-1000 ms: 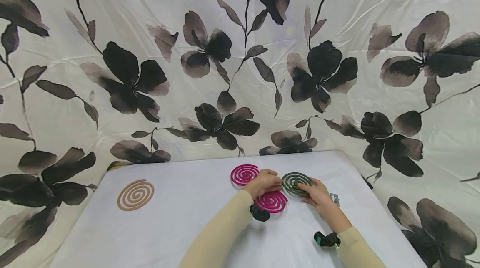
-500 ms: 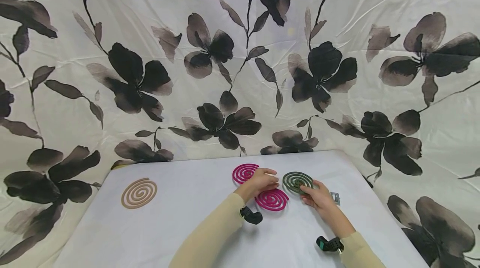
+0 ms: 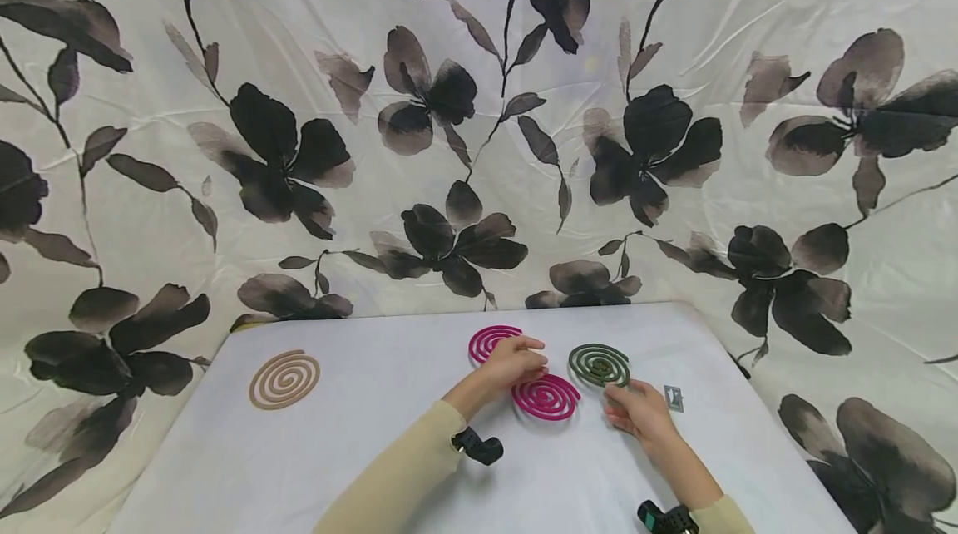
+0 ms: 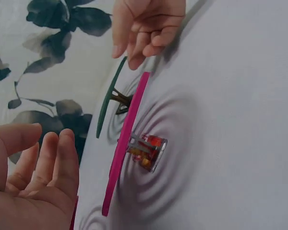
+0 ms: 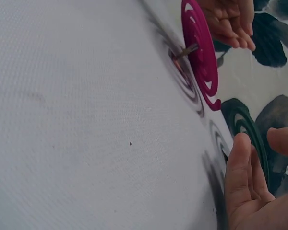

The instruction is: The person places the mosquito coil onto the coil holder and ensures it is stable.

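Note:
My left hand [image 3: 512, 363] hovers between two pink mosquito coils with thumb and fingers apart, nothing between them. The nearer pink coil [image 4: 121, 155] stands raised off the table on a prop over a small clear glass [image 4: 156, 155] with red and yellow bits. The farther pink coil [image 3: 482, 343] is partly behind that hand. On the right, a green mosquito coil [image 4: 110, 98] is raised on a small dark stand [image 4: 121, 101]. Beside its near edge, my right hand [image 3: 645, 413] has its thumb and fingers spread, fingertips close to the rim.
A tan mosquito coil [image 3: 285, 382] is at the left of the white table [image 3: 359, 368]. A small flat metal stand [image 3: 674, 398] lies right of the right hand. Floral cloth [image 3: 479, 143] hangs behind the table's back edge.
My right hand has let go of the green coil and drawn back toward the near right. My left hand has moved off the green coil's side, to the left.

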{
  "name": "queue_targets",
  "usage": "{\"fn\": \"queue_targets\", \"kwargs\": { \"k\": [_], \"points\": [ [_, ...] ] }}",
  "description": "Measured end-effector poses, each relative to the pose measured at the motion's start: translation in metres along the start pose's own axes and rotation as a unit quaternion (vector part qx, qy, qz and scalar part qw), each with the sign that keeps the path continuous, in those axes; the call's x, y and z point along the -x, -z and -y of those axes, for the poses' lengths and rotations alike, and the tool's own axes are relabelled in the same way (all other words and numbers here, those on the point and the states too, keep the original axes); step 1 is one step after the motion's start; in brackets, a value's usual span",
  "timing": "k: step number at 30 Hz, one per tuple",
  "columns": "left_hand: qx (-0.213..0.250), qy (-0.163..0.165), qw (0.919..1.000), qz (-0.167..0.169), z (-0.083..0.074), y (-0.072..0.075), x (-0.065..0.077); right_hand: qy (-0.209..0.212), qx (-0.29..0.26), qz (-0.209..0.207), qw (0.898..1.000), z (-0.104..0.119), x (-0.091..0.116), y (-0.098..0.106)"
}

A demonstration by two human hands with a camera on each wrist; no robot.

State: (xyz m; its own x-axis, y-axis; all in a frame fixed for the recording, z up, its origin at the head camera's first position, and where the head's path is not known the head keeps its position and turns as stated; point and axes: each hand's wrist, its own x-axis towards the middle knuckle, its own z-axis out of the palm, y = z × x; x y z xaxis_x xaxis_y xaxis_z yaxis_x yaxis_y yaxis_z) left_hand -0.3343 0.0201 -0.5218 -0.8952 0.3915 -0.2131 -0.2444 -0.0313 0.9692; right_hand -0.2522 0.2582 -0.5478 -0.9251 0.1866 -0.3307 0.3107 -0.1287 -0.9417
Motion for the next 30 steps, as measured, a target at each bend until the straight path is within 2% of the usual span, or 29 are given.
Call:
{"fn": "queue_targets", "kwargs": {
  "k": [11,17,30],
  "points": [
    [0.026,-0.025,0.9992,0.014,0.005,0.023,0.028,-0.006,0.015,0.003,1.000,-0.011,0.017,-0.004],
    [0.022,-0.036,0.9991,0.006,0.014,0.039,0.041,-0.014,0.010,0.002,1.000,-0.014,0.026,-0.007],
    [0.020,-0.044,0.9987,0.013,0.031,0.069,0.073,0.024,0.008,0.013,1.000,-0.016,0.046,-0.029]
  ]
}}
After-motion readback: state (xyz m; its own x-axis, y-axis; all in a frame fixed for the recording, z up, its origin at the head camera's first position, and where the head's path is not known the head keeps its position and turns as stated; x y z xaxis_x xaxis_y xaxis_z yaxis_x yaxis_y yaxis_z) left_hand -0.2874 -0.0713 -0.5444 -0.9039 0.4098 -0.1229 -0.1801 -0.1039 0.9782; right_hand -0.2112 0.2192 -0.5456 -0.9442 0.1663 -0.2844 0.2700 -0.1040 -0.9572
